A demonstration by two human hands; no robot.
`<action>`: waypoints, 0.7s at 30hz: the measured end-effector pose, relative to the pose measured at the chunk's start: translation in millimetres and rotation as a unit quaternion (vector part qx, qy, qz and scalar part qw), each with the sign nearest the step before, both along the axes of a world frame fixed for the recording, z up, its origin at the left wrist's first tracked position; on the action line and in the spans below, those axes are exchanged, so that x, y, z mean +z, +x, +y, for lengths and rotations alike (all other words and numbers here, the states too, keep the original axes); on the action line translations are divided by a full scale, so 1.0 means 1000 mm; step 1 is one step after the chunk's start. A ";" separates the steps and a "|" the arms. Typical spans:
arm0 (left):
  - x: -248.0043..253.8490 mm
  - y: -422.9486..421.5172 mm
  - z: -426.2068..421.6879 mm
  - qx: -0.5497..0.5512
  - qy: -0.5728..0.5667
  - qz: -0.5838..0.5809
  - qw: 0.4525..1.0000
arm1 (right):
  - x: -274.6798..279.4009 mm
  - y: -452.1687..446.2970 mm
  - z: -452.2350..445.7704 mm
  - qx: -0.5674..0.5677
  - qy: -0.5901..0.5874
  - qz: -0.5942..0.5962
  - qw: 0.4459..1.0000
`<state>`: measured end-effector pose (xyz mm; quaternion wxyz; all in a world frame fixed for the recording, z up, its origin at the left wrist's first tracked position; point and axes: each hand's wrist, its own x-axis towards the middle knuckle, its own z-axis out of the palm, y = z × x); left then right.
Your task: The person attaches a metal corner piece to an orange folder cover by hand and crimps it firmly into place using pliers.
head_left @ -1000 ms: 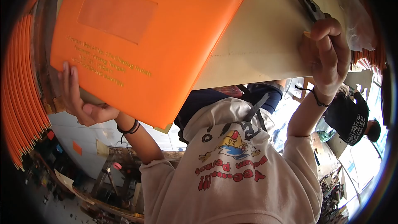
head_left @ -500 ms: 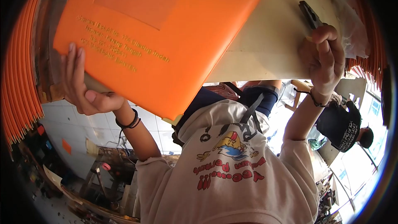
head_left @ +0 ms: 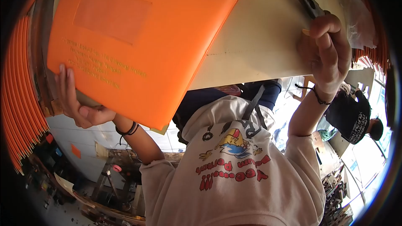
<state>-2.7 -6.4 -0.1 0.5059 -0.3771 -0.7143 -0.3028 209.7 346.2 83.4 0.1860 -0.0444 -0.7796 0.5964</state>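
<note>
A glossy orange folder [head_left: 167, 29], stamped with gold lettering and bearing a clear rectangular window, slants across the upper left. My left hand [head_left: 79, 104] grips its lower left edge, fingertips over the front and thumb low at the border. On the right, my right hand [head_left: 331, 54] is closed around pliers [head_left: 309, 2]; their dark jaws point up and left, while the handles are mostly hidden in the fingers. A small yellow bit [head_left: 306, 32] shows by the fingers, too small to identify. My right hand is apart from the folder, over the pale tabletop [head_left: 251, 46].
Tall stacks of orange folders [head_left: 21, 100] stand at the far left, with more orange folders [head_left: 372, 60] at the right edge. Clear plastic [head_left: 356, 21] lies beside my right hand. A person in black [head_left: 349, 115] is behind on the right. A cluttered bench [head_left: 121, 184] is lower left.
The folder has shifted left and slightly down in view, together with my left hand. The pliers appear a little higher and more to the left. Both grips stay the same.
</note>
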 end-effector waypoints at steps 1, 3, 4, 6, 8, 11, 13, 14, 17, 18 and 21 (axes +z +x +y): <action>0.002 0.000 0.003 0.002 0.006 -0.002 1.000 | 0.000 0.001 0.002 0.024 -0.037 -0.004 0.999; 0.005 -0.001 0.005 0.002 0.007 0.005 1.000 | 0.000 0.001 0.002 0.014 -0.039 -0.008 0.999; 0.006 -0.002 0.005 0.000 0.002 0.012 1.000 | 0.001 0.002 0.003 0.014 -0.042 -0.012 0.999; 0.005 -0.002 0.005 -0.002 0.002 0.014 1.000 | 0.000 0.001 0.003 0.015 -0.047 -0.010 0.999; 0.005 -0.001 0.008 -0.002 0.014 0.004 1.000 | -0.002 0.000 0.003 0.015 -0.052 -0.001 0.999; 0.007 0.000 0.009 -0.003 0.012 -0.002 1.000 | -0.002 0.000 0.003 0.024 -0.068 -0.005 0.997; 0.006 0.004 0.010 0.007 0.022 -0.015 1.000 | 0.001 0.001 -0.003 -0.001 -0.044 -0.022 0.999; 0.007 0.004 0.012 0.013 0.029 -0.018 0.999 | 0.003 0.000 -0.004 -0.012 -0.030 -0.028 0.999; 0.009 0.003 0.010 0.014 0.007 -0.006 1.000 | 0.000 0.000 0.001 -0.006 -0.029 -0.023 0.999; 0.008 0.004 0.011 0.016 0.011 -0.008 1.000 | 0.000 0.001 0.000 -0.004 -0.028 -0.023 0.999; 0.008 0.004 0.012 0.019 0.018 -0.013 1.000 | 0.001 0.000 0.000 0.012 -0.039 -0.024 0.999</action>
